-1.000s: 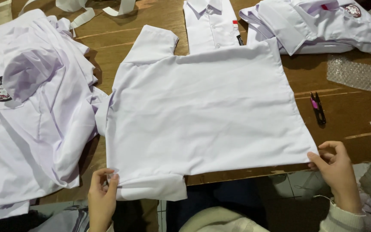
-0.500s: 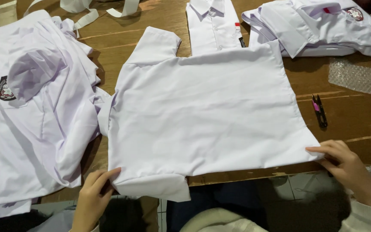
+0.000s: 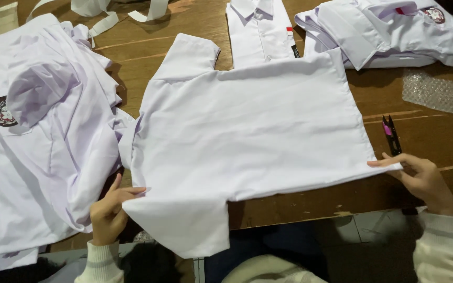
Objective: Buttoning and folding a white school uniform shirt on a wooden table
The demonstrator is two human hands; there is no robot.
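- Two hands pin one white shirt (image 3: pixel 247 136), spread back-up across the wooden table (image 3: pixel 148 57).
- Left hand (image 3: pixel 110 212): fingers together, pinching the hem corner where a sleeve hangs past the table edge.
- Right hand (image 3: pixel 420 175): fingers extended and close together, pressing the opposite corner flat; whether they grip the cloth I cannot tell.
- Just beyond the right fingertips lie small black thread snips (image 3: pixel 391 135) with a pink grip.
- Left of the left fingers sits a pile of white shirts (image 3: pixel 32 157).
- Risks, as I judge: uneven pulling could skew or crease the cloth; the overhanging sleeve may drag it off; a sweep could snag the snips.
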